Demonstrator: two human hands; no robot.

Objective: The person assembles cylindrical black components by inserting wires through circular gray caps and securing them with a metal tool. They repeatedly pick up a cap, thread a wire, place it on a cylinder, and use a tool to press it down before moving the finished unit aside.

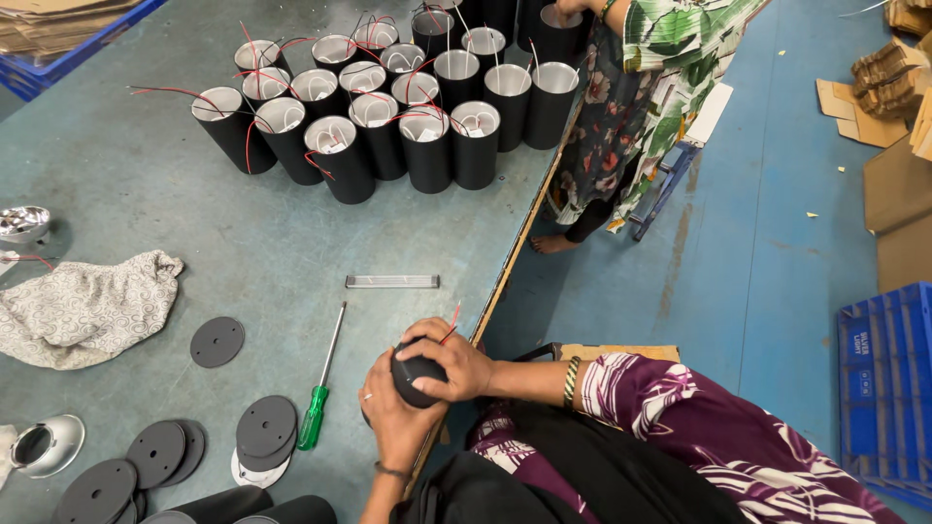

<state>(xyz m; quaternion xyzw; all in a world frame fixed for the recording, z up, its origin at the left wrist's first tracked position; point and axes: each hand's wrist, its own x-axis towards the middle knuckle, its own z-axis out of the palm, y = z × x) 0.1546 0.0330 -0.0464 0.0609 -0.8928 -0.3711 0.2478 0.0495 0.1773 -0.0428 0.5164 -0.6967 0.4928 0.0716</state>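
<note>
At the near right edge of the workbench (175, 194), both hands close around one black cylindrical housing (416, 374), held just above the bench edge against the person's body. The left hand (396, 412) cups it from below, fingers wrapped round the body; the right hand (456, 367) clamps over the top, thumb and fingers closed on the upper end. A red wire (452, 320) trails out past the right hand. How much of the housing's end is covered cannot be made out, as the hands hide most of it. By its look the housing is rigid thin metal, light, with a smooth painted skin that may slip; the sound hold appears to be round the barrel, clear of the wire, which looks thin and easily pulled. Just left of the hands lies a green-handled screwdriver (318, 393), pointing away from the near edge. Further left, black round discs (265, 427) lie in small stacks near the near edge. A patterned cloth (83, 306) rests by the left edge. A clear flat strip (392, 281) lies mid-bench. At the far end stand many upright black cylinders (388, 126) with red wires, closely grouped. Another person in a floral garment (650, 97) stands beyond the right edge.
</note>
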